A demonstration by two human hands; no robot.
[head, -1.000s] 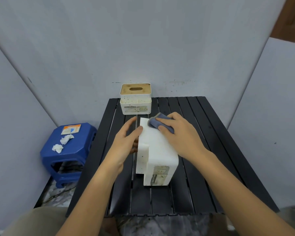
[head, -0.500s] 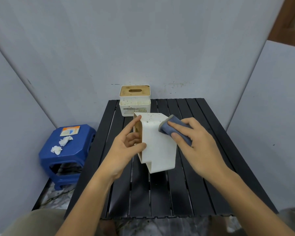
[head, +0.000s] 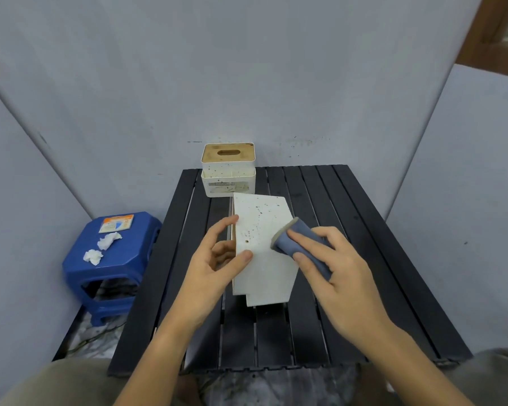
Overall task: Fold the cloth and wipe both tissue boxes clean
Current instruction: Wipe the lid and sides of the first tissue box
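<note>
A white tissue box (head: 261,247) with dark specks is tipped up above the black slatted table (head: 364,259). My left hand (head: 214,268) grips its left edge, thumb on the speckled face and fingers behind. My right hand (head: 332,268) holds a folded blue-grey cloth (head: 294,240) and presses it against the box's right side. A second white tissue box (head: 228,169) with a brown slotted lid stands upright at the table's far edge, speckled with dirt.
A blue plastic stool (head: 112,259) stands left of the table, with two crumpled white tissues (head: 101,249) and an orange-and-white packet (head: 116,223) on top. Grey panels wall in the back and both sides.
The box has been lifted from lying on the table and turned so a speckled face shows. My right hand with the cloth has shifted from its top to its right side.
</note>
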